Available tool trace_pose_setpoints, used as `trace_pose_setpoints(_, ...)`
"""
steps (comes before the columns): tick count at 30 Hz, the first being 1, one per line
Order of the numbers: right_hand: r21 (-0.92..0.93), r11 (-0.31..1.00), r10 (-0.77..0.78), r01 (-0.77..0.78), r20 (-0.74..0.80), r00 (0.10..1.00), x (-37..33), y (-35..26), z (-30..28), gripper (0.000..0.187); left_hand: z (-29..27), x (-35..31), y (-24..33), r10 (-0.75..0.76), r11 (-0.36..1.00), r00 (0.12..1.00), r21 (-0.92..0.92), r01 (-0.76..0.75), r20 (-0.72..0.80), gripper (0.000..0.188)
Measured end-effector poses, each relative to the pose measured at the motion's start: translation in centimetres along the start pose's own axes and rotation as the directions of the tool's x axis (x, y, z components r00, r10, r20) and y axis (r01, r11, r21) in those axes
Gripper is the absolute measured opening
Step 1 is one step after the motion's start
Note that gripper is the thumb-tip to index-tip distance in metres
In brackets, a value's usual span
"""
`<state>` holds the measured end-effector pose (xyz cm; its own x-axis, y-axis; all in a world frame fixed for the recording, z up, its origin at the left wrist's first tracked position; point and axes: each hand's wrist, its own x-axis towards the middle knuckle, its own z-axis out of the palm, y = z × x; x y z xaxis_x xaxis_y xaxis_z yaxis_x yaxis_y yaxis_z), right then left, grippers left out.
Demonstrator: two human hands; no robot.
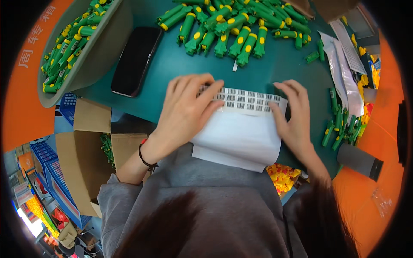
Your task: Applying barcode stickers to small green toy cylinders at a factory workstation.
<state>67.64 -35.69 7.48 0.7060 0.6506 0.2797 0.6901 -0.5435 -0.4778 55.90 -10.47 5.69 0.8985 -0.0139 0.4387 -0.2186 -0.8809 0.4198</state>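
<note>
A sheet of barcode stickers [246, 99] lies at the front edge of the green table, its white backing paper [241, 137] hanging down toward my lap. My left hand [186, 103] is closed at the sheet's upper left corner, thumb and forefinger pinched by the stickers. Whether a loose sticker sits between those fingertips is too small to tell. On the other side, my right hand [296, 114] grips the right end of the sheet, with the thumb on top of the labels. Beyond the sheet lies a heap of green plastic tubes with yellow dots [223, 30].
A grey tub [116, 34] full of similar tubes stands at the far left, beside a black phone [137, 60]. Below it is an open cardboard box [81, 172]. At right lie plastic bags [340, 73], more green tubes [337, 129] and a grey cylinder [359, 161].
</note>
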Motion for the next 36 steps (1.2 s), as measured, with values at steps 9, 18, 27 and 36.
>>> trace_pose_setpoints(9, -0.101, 0.97, -0.214, 0.22, 0.067, 0.975, -0.4, -1.8, 2.9, 0.052, -0.2, 0.0, 0.1, 0.001, 0.999, 1.0, -0.04, -0.002, -0.031, 0.037)
trace_pose_setpoints(18, -0.183, 0.944, -0.282, 0.273, -0.028, 0.959, -0.3, -1.8, 2.9, 0.053, 0.7, -0.5, -0.4, 0.015, 0.999, 0.998, -0.029, -0.017, -0.064, 0.035)
trace_pose_setpoints(27, -0.207, 0.908, -0.392, 0.365, -0.109, 0.914, -0.5, -1.1, 3.3, 0.05, 0.9, -0.8, -0.1, 0.026, 0.999, 0.987, 0.045, -0.019, -0.16, 0.034)
trace_pose_setpoints(36, -0.02, 0.971, -0.238, 0.237, -0.049, 0.97, 1.9, -2.3, 3.1, 0.033, 1.3, -0.9, -0.3, 0.045, 0.999, 0.985, 0.014, -0.044, -0.164, 0.033)
